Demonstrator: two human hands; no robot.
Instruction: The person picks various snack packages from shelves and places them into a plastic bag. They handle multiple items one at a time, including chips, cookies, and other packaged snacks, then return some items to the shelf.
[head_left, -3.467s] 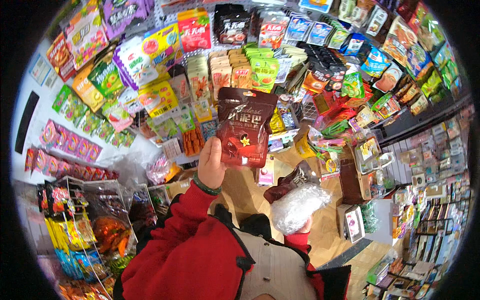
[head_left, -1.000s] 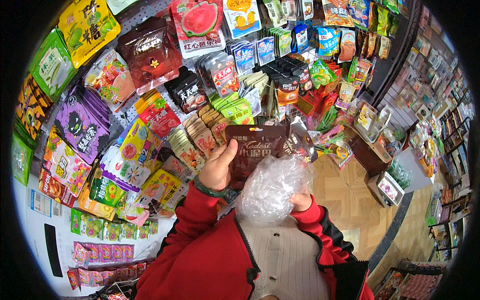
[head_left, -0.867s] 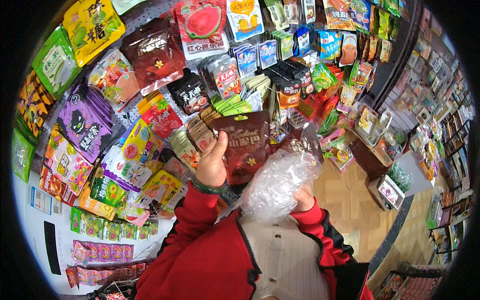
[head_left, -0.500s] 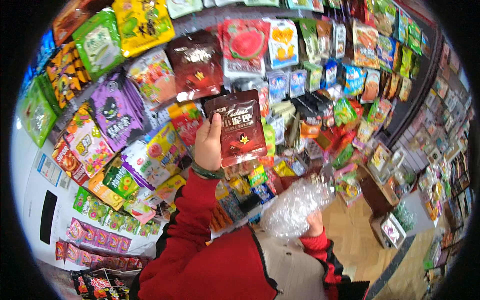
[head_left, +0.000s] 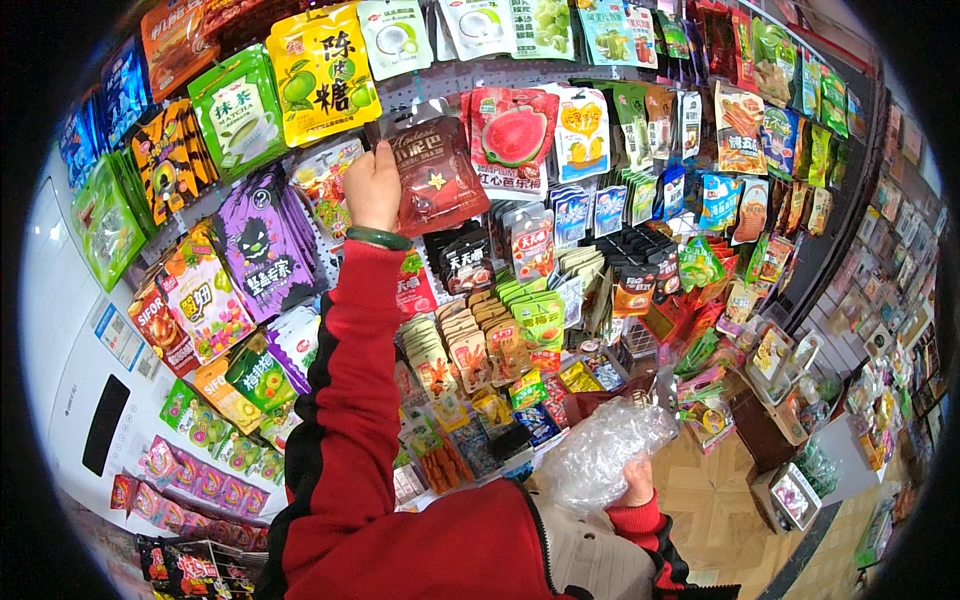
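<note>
My left hand [head_left: 373, 190], with a dark green bangle at the wrist, is up at the snack rack. Its thumb presses on the left edge of a glossy dark brown snack pouch [head_left: 440, 180], and the other fingers are hidden. The pouch is at the rack, between a yellow pouch [head_left: 322, 75] and a red watermelon-picture pouch [head_left: 512, 130]. Low and to the right, my right hand [head_left: 636, 483] grips a crumpled clear plastic bag [head_left: 600, 455]. Something dark brown shows at the bag's upper edge; I cannot make out what it is.
Packed rows of hanging pouches fill the rack, among them purple pouches [head_left: 262, 235] and green ones [head_left: 238, 110]. Small packets lie in low bins [head_left: 490, 410]. A white machine [head_left: 70, 350] stands at the left. Wooden flooring [head_left: 715, 500] shows at the lower right.
My left hand has moved up and leftward with the brown pouch, from in front of the rack to among the hanging pouches. My right hand still holds the plastic bag, slightly lower.
</note>
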